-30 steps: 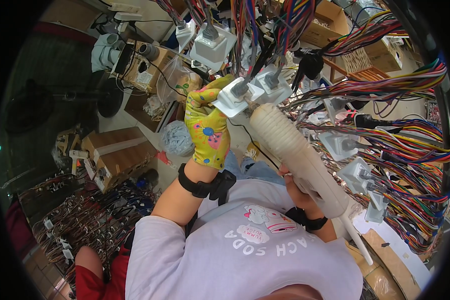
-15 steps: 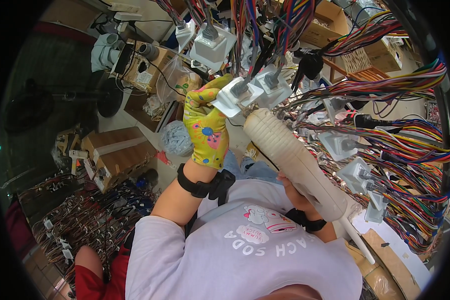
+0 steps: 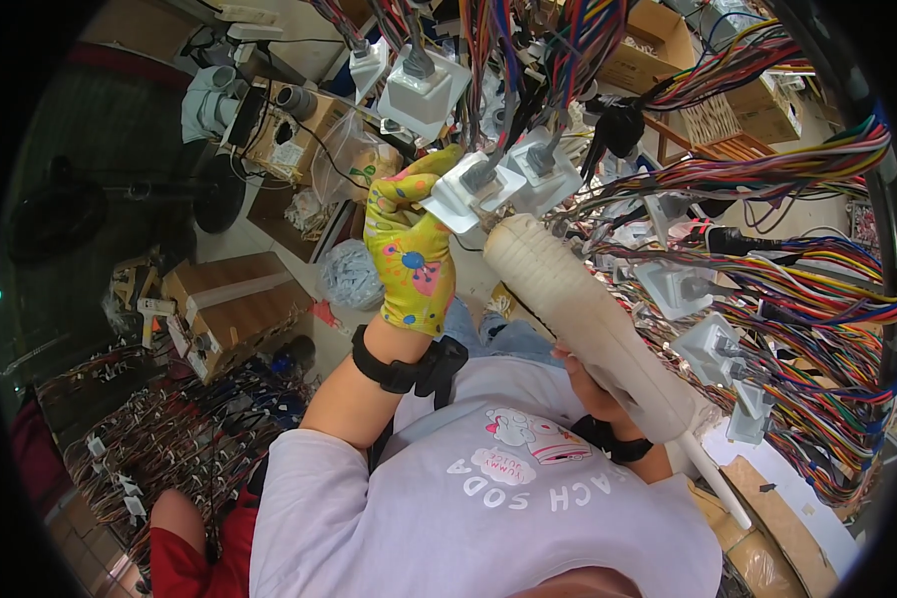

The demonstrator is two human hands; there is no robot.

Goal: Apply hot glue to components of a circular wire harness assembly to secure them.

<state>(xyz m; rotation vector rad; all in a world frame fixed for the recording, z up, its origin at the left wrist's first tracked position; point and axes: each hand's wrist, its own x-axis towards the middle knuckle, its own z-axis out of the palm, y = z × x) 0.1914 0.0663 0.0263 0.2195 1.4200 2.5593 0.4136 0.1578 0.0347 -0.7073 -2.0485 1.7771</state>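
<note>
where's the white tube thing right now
In the head view the white tube runs diagonally through the centre, held low down by the right hand, its tip against the white square connector that the gloved left hand holds.

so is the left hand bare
No, the left hand wears a yellow glove with coloured spots and grips a white square connector plate.
</note>
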